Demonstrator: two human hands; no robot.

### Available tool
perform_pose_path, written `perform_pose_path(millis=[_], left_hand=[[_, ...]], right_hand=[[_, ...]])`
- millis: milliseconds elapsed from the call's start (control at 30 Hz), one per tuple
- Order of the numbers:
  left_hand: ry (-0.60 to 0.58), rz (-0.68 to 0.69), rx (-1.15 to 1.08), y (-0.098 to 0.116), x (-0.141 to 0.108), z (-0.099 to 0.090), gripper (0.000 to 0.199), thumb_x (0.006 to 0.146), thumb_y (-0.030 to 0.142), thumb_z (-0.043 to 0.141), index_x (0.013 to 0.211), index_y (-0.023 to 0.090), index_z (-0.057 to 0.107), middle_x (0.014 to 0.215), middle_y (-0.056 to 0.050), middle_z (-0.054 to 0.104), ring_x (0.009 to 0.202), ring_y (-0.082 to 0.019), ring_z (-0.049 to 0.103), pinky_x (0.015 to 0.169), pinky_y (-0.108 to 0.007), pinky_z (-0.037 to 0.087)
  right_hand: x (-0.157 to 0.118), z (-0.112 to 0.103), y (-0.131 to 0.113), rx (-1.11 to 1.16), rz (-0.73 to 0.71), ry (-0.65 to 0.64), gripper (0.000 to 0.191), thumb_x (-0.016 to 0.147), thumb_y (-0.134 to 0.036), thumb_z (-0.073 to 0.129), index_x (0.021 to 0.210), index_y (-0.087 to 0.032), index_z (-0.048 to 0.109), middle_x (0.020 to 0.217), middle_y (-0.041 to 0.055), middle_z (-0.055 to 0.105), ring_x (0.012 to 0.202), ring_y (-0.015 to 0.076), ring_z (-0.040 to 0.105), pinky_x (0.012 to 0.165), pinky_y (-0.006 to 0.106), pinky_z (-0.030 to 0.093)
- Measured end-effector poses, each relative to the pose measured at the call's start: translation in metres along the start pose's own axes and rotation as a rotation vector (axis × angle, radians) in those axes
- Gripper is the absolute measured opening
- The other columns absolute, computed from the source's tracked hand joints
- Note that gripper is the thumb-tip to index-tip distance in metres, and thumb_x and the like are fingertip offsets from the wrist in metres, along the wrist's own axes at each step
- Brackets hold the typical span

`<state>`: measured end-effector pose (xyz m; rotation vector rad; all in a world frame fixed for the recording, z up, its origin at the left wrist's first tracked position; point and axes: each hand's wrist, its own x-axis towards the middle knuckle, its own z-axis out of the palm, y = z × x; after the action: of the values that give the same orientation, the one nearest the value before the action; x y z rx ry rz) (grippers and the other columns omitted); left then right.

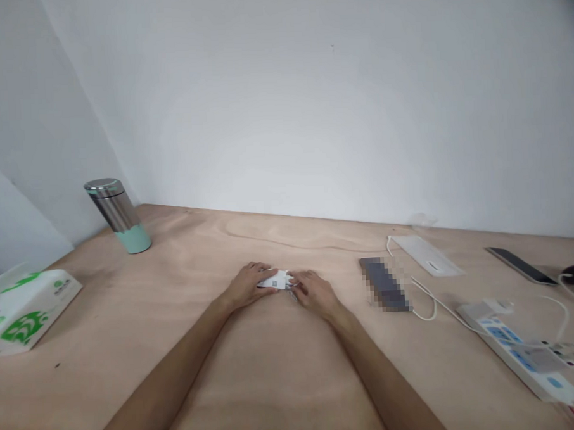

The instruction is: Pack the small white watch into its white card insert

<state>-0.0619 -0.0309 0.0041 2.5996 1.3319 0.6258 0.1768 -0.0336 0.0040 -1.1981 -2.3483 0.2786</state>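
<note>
Low over the middle of the table, a small flat white box-like item [274,280] with a dark square printed code lies between my hands. My left hand [249,285] grips its left end, thumb along the near side and fingers over the far side. At the other end, the closed fingers of my right hand [315,290] pinch a whitish, silvery bit [292,294]. That bit is too small to make out, and my right fingers partly cover it.
On the left stand a steel-and-mint thermos [120,216] and a tissue pack [39,308]. To the right lie a pixelated phone [385,285], a white flat pouch [426,255], a dark phone [520,265] and a power strip [516,351] with white cables. A wall rises behind.
</note>
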Motion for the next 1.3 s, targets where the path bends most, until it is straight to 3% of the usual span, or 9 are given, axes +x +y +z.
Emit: perform_pose_path(millis=[200, 367, 733, 967, 1133, 1300], left_hand=[[-0.017, -0.007, -0.017, 0.001, -0.001, -0.001, 0.052, 0.084, 0.053, 0.055, 0.129, 0.027, 0.052, 0.127, -0.008, 0.055, 0.115, -0.025, 0.049, 0.099, -0.040, 0.037], [-0.011, 0.000, -0.033, -0.004, -0.001, 0.001, 0.053, 0.083, 0.054, 0.055, 0.129, 0.028, 0.052, 0.128, -0.008, 0.054, 0.116, -0.025, 0.048, 0.099, -0.040, 0.037], [-0.019, -0.052, -0.026, -0.005, -0.002, -0.005, 0.053, 0.082, 0.057, 0.054, 0.127, 0.028, 0.054, 0.127, -0.008, 0.055, 0.114, -0.026, 0.048, 0.098, -0.040, 0.038], [0.014, -0.082, 0.010, -0.010, -0.005, -0.011, 0.051, 0.083, 0.056, 0.053, 0.125, 0.027, 0.056, 0.124, -0.008, 0.056, 0.114, -0.026, 0.047, 0.098, -0.040, 0.038], [0.052, -0.118, 0.064, -0.007, -0.006, -0.008, 0.048, 0.082, 0.051, 0.054, 0.119, 0.021, 0.056, 0.123, -0.011, 0.055, 0.114, -0.028, 0.047, 0.096, -0.043, 0.038], [0.034, -0.126, 0.042, 0.006, -0.006, -0.009, 0.052, 0.080, 0.045, 0.057, 0.123, 0.018, 0.047, 0.120, -0.012, 0.055, 0.110, -0.028, 0.049, 0.095, -0.042, 0.038]], right_hand=[[0.006, 0.001, 0.000, -0.015, 0.049, -0.033, 0.022, 0.083, -0.033, 0.062, 0.102, -0.025, 0.065, 0.104, 0.0047, 0.067, 0.099, 0.0196, 0.059, 0.081, 0.029, 0.046], [0.007, 0.000, -0.011, -0.063, 0.083, -0.039, 0.024, 0.080, -0.029, 0.062, 0.104, -0.027, 0.063, 0.105, 0.0034, 0.064, 0.091, 0.0178, 0.061, 0.071, 0.025, 0.045], [0.003, 0.003, 0.003, 0.236, 0.159, 0.161, 0.023, 0.073, -0.026, 0.065, 0.096, -0.023, 0.065, 0.094, 0.0018, 0.063, 0.065, 0.0111, 0.059, 0.064, 0.024, 0.048], [0.005, 0.003, 0.008, 0.483, 0.252, 0.324, 0.026, 0.074, -0.032, 0.061, 0.097, -0.021, 0.068, 0.092, 0.0048, 0.064, 0.063, 0.0130, 0.057, 0.060, 0.026, 0.050], [0.006, -0.001, 0.009, 0.694, 0.459, 0.341, 0.036, 0.076, -0.049, 0.060, 0.097, -0.020, 0.066, 0.063, 0.0004, 0.061, 0.050, 0.0146, 0.053, 0.047, 0.025, 0.046], [0.007, 0.002, 0.010, 0.926, 0.529, 0.372, 0.040, 0.075, -0.059, 0.058, 0.079, -0.019, 0.062, 0.053, -0.0019, 0.056, 0.045, 0.0139, 0.051, 0.041, 0.024, 0.042]])
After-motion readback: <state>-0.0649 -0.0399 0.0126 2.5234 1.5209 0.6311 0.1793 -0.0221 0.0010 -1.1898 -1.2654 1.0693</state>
